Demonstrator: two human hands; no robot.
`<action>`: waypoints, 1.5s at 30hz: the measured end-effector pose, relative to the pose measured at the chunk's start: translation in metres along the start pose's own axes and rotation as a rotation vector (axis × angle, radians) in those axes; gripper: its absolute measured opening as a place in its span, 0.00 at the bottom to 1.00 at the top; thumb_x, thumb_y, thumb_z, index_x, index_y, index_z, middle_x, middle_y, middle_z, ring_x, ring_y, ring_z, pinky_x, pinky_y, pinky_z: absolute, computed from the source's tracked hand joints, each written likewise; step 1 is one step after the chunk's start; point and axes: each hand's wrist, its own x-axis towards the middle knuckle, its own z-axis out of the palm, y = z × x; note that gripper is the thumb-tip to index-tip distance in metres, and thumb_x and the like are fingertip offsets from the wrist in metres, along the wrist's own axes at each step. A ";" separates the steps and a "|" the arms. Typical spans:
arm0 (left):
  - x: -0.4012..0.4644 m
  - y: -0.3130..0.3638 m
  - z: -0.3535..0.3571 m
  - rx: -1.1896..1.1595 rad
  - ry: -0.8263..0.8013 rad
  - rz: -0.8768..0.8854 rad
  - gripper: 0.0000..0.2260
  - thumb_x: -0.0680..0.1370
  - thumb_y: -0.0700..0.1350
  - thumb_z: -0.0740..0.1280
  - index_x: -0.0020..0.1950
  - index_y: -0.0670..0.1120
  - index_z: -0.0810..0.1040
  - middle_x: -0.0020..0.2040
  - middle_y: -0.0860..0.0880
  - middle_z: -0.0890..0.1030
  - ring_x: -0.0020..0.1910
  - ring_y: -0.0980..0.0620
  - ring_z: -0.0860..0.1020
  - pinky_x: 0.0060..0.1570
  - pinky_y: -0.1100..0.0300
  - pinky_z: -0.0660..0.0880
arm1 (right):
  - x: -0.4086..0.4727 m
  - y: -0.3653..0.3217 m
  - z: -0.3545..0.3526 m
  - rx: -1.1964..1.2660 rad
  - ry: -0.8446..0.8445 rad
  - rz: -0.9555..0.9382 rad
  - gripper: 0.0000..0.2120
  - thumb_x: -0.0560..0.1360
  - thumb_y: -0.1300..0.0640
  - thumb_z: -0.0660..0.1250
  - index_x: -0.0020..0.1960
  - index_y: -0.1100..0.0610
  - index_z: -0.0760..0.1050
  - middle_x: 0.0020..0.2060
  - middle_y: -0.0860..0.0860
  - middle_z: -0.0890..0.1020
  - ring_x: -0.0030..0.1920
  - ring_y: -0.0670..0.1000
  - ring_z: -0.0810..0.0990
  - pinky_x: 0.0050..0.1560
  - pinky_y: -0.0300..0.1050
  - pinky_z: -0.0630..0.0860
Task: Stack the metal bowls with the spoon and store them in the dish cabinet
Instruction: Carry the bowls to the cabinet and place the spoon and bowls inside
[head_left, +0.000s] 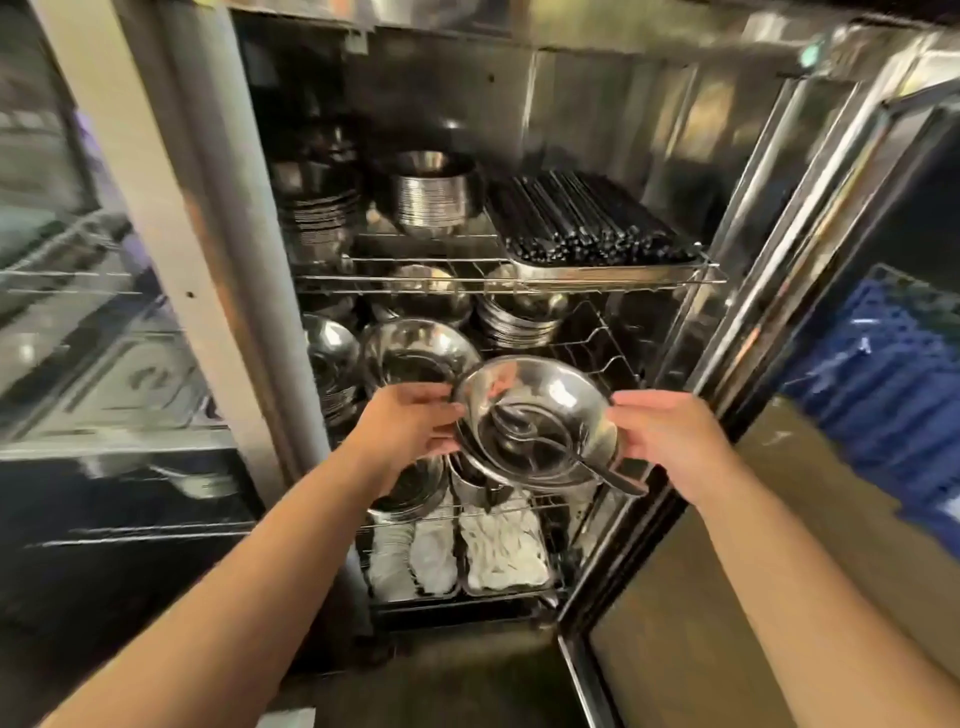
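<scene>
Metal bowls (535, 421), nested into a small stack with a spoon (597, 465) lying in the top one, are held between both hands in front of the open dish cabinet (571, 104). The left hand (410, 423) grips the stack's left rim, thumb on top and fingers curled underneath, closed narrowly on the edge. The right hand (662, 434) clasps the opposite rim the same way, its fingers mostly hidden under the bowls. The spoon's handle sticks out over the rim just below the right hand's thumb, pointing down and toward the person.

Just beyond the left hand's knuckles, a wide steel bowl (415, 353) sits tilted on the middle wire rack (613, 338), with more stacked bowls (519, 317) behind it. Beneath both hands, on the lowest level, lie trays of white utensils (498, 556); what kind they are cannot be told. Well above the hands, the upper wire shelf (519, 283) carries a tray of dark chopsticks (587, 223) over the right hand and a stack of steel dishes (428, 200) over the left. The cabinet door (779, 260) stands open to the outside of the right hand, and a blue crate (883, 374) shows past it.
</scene>
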 end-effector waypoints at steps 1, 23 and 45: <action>0.012 0.004 0.005 0.012 -0.030 -0.004 0.14 0.77 0.34 0.71 0.62 0.39 0.77 0.44 0.41 0.85 0.34 0.51 0.85 0.33 0.61 0.81 | 0.006 -0.002 -0.003 -0.015 0.031 0.004 0.18 0.72 0.67 0.74 0.62 0.65 0.78 0.46 0.62 0.85 0.39 0.57 0.84 0.40 0.49 0.81; 0.180 -0.018 0.118 0.052 0.118 -0.131 0.05 0.78 0.43 0.71 0.47 0.44 0.77 0.49 0.43 0.85 0.55 0.43 0.83 0.59 0.48 0.80 | 0.197 0.018 -0.028 -0.480 0.053 -0.049 0.19 0.73 0.48 0.72 0.54 0.63 0.78 0.49 0.53 0.82 0.43 0.52 0.82 0.56 0.61 0.80; 0.237 -0.056 0.140 0.084 0.120 -0.161 0.16 0.79 0.40 0.67 0.66 0.37 0.75 0.65 0.35 0.78 0.51 0.47 0.78 0.65 0.44 0.74 | 0.246 0.052 -0.013 -0.723 0.069 0.042 0.21 0.75 0.45 0.70 0.60 0.59 0.75 0.35 0.46 0.70 0.31 0.46 0.70 0.28 0.40 0.65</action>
